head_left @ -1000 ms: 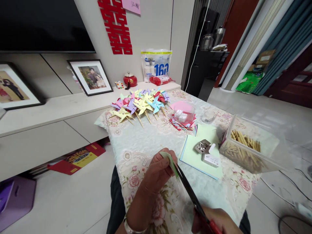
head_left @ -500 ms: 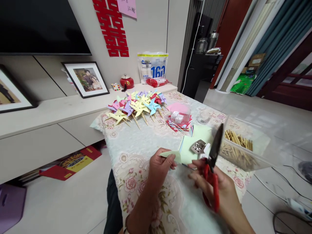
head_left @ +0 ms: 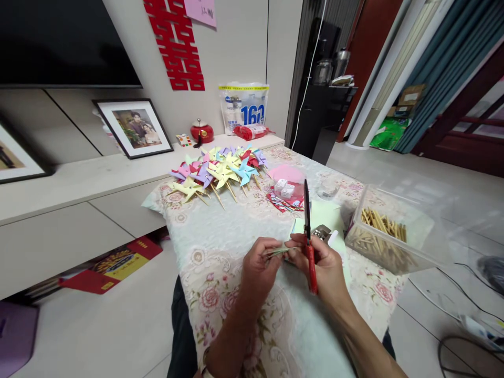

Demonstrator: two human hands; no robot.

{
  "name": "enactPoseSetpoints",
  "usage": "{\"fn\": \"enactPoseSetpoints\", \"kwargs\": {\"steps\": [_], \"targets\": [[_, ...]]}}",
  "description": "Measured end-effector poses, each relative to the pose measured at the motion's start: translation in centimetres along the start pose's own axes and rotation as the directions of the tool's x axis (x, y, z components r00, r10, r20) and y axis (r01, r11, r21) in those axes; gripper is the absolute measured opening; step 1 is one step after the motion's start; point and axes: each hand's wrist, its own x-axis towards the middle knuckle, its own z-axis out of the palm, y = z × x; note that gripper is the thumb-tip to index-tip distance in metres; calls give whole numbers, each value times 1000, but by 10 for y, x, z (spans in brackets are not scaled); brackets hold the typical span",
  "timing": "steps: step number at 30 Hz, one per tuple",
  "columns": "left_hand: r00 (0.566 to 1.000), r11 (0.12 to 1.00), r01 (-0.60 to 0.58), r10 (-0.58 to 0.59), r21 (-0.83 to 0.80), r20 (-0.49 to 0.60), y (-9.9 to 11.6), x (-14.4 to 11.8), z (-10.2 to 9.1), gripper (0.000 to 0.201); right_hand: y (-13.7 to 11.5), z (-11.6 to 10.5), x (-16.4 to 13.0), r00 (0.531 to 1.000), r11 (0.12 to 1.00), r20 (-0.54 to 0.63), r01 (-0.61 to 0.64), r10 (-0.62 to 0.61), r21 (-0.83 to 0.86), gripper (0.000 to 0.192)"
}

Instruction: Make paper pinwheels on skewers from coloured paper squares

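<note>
the left hand [head_left: 260, 270] pinches a thin folded-looking bit of pale green paper [head_left: 280, 251] above the cloth [head_left: 220, 236], fingertips pressed together; the right hand's [head_left: 326, 265] thumb and forefinger meet at the paper's other end, and that hand also holds the scissors [head_left: 307, 210], blades up, red handles against the palm. how its remaining fingers lie i cannot tell.

just beyond the right hand, an open small box [head_left: 326, 229] of shiny metal bits sits on green sheets [head_left: 327, 211], partly hidden. to its right, a clear tub [head_left: 355, 236] holds many short sticks [head_left: 384, 223], lying loosely. farther back, a round tub [head_left: 298, 188] has white boxes [head_left: 286, 191] in it; cut scraps [head_left: 280, 203] lie against its near side. left of it, pinwheels [head_left: 224, 170] are heaped. on the ledge, a red jar [head_left: 203, 132] has its lid on.
</note>
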Motion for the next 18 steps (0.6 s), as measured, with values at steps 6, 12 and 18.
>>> {"fn": "enactPoseSetpoints", "kwargs": {"steps": [6,12,18], "targets": [[938,868,344,-333,-357,95,1,3,1,48,-13,-10,4,987,995,160,-11,-5,95,36],[853,687,521,-416,-506,315,7,-1,-7,51,-19,-10,11,949,998,314,52,-36,-43,30],[875,704,482,-354,-521,330,10,1,-12,60,-22,-7,6,965,1000,261,6,0,-22,36]]}}
